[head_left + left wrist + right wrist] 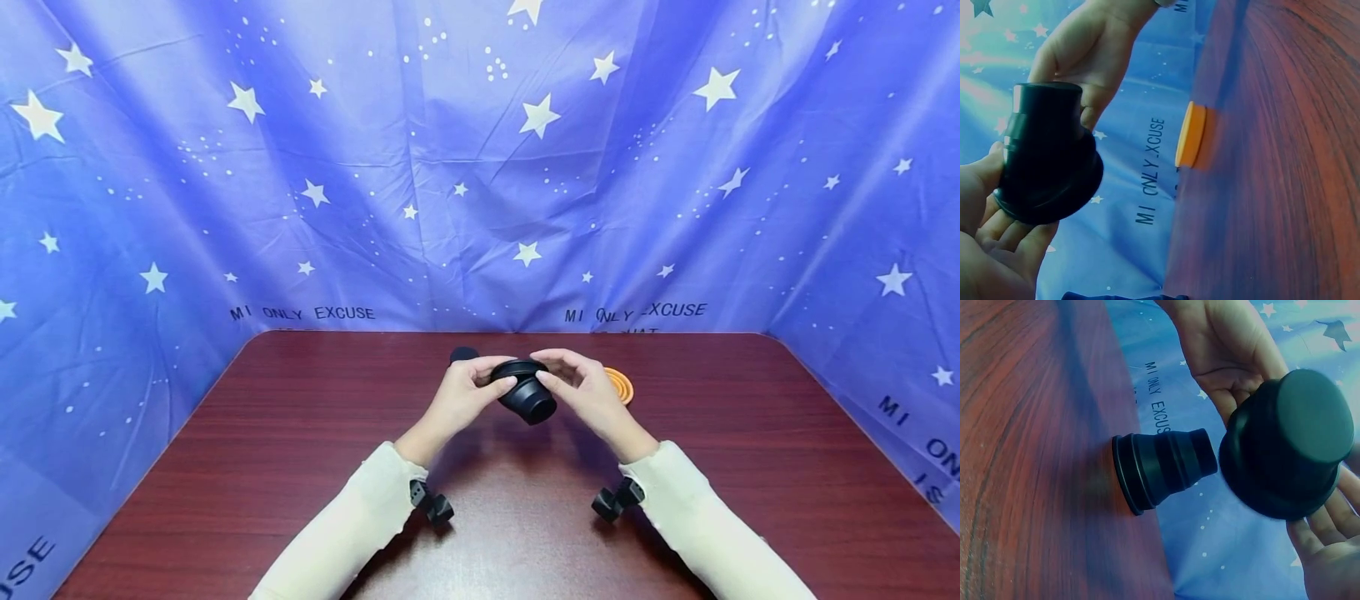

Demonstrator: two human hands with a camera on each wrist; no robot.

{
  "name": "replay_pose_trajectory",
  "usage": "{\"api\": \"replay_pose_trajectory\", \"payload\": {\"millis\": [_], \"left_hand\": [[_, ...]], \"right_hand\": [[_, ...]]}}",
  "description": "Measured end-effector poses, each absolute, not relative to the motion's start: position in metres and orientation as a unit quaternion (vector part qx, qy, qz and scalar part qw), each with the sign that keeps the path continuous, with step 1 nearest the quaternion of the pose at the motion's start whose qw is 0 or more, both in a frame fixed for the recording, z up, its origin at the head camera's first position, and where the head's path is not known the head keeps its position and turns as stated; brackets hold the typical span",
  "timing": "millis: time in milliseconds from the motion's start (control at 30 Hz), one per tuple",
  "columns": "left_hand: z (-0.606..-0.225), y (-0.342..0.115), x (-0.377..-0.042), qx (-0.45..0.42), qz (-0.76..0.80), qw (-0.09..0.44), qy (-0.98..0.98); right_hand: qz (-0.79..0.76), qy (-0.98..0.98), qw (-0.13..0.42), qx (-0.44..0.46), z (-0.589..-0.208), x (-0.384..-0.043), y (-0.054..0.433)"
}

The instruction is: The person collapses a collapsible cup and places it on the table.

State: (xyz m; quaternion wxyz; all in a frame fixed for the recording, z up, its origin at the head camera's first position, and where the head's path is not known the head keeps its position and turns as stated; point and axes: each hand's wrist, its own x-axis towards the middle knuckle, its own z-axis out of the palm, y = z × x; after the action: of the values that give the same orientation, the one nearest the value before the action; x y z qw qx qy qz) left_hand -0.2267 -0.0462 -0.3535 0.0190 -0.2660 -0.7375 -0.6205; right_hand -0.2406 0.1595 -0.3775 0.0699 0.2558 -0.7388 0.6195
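Observation:
A black collapsible cup (pixel 534 402) is held in the air over the far middle of the table, its narrow base tilted toward the head camera. My left hand (pixel 461 392) pinches the wide rim on the left, thumb on the near side and fingers beyond. On the right, my right hand (pixel 592 392) grips the same rim likewise. The left wrist view shows the cup (pixel 1047 150) from the side, its wall partly folded and leaning unevenly. In the right wrist view its flat base (pixel 1316 415) faces the camera.
Behind my left hand, a second black cup (pixel 1166 462) stands extended on its wide rim. An orange, flattened ringed disc (pixel 619 386) lies on the wooden table (pixel 262 467) beyond my right hand. A blue star-patterned cloth (pixel 465 167) hangs along the table's far edge.

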Motion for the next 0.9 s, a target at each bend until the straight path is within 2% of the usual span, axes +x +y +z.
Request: {"api": "replay_pose_trajectory", "payload": {"millis": [100, 300, 633, 900], "left_hand": [[-0.354, -0.045, -0.226, -0.275, -0.6, 0.007, -0.751], [-0.35, -0.043, -0.221, -0.295, -0.555, 0.025, -0.777], [-0.344, -0.044, -0.221, -0.267, -0.602, 0.005, -0.752], [-0.348, -0.042, -0.22, -0.277, -0.626, -0.001, -0.729]], "right_hand": [[0.591, -0.757, 0.072, 0.268, -0.379, -0.238, 0.158], [0.556, -0.771, 0.096, 0.295, -0.379, -0.234, 0.154], [0.562, -0.763, 0.123, 0.295, -0.369, -0.228, 0.152], [0.591, -0.757, 0.127, 0.248, -0.352, -0.217, 0.149]]}}
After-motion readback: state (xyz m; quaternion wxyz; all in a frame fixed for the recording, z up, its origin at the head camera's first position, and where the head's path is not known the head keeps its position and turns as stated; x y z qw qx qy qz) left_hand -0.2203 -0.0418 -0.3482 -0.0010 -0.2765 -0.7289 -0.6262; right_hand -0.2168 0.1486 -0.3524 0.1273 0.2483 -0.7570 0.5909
